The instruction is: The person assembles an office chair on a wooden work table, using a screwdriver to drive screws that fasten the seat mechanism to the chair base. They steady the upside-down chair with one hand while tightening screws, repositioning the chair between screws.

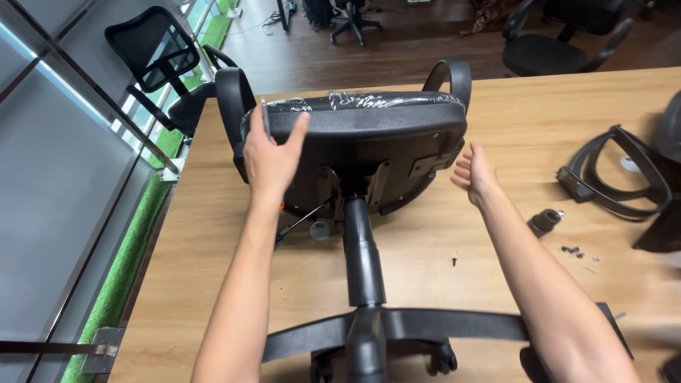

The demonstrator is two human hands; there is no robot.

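Note:
A black office chair lies on its side on the wooden table [553,120], its seat [362,120] wrapped in clear plastic and turned away from me. The gas column [362,248] runs toward me to the star base [425,326] with castors. My left hand [269,152] presses on the seat's left edge and holds a thin grey tool, perhaps a hex key [265,119], between its fingers. My right hand [474,174] hovers open just right of the seat's underside and touches nothing. Both armrests [234,99] stick up behind the seat.
Loose black armrest loops [613,177] lie at the right of the table. A small black cylinder part [545,221], several screws [571,250] and a single screw [454,262] lie on the wood. Other office chairs [159,60] stand on the floor beyond the table.

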